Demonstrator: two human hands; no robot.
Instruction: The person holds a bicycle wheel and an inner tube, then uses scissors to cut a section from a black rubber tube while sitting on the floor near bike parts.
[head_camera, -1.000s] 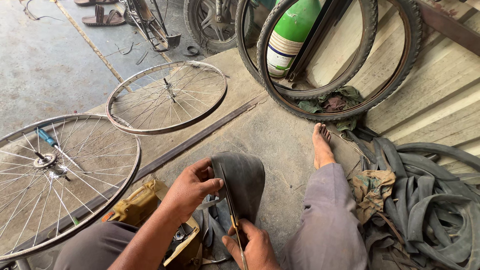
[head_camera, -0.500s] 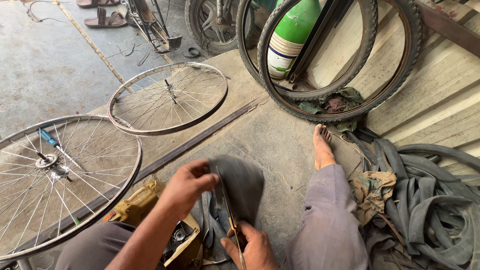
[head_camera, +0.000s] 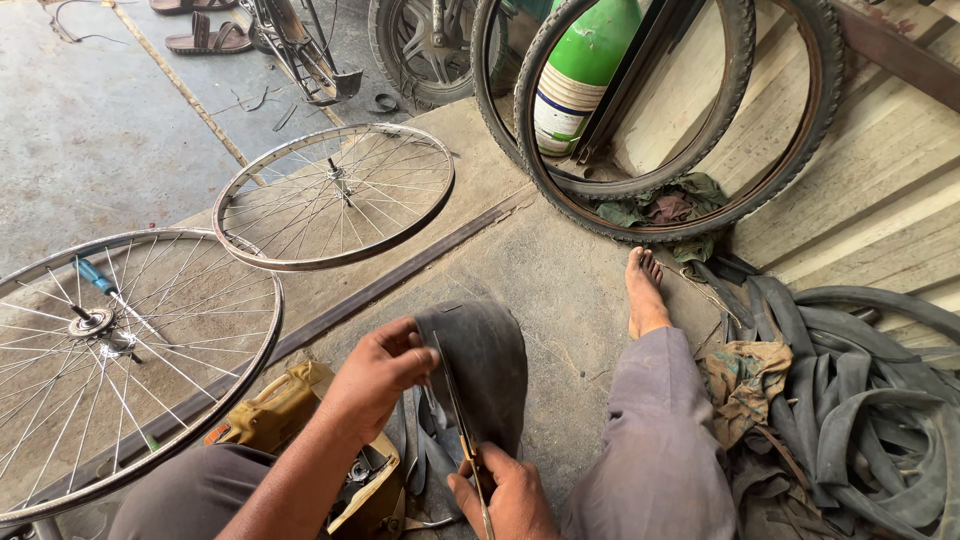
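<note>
Head-camera view looks down on a person seated on a bare concrete floor (head_camera: 560, 270), one foot (head_camera: 643, 292) stretched forward. Their left hand (head_camera: 378, 372) pinches the upper edge of a flat black rubber inner-tube piece (head_camera: 487, 365), thumb and curled fingers pressed tight on the fold, holding it up between the knees. Their right hand (head_camera: 508, 497) is closed around the handles of long brass-coloured scissors (head_camera: 458, 415), whose blades run up along the rubber, close under the left thumb.

Just beside the left wrist sits a cut-open yellow plastic can (head_camera: 285, 410) with small metal parts inside. Two bare spoked bicycle rims lie flat to the left, the larger rim (head_camera: 110, 365) nearer, the smaller rim (head_camera: 335, 195) farther off. Worn black tyres (head_camera: 700, 120) lean on the wall around a green gas cylinder (head_camera: 580, 70), and a heap of old black tubes (head_camera: 860, 400) lies at the right.

My worry is those blades: they sit very near the pinching fingers, and limp rubber could buckle or slide, steering the cut crooked or nicking the thumb.
</note>
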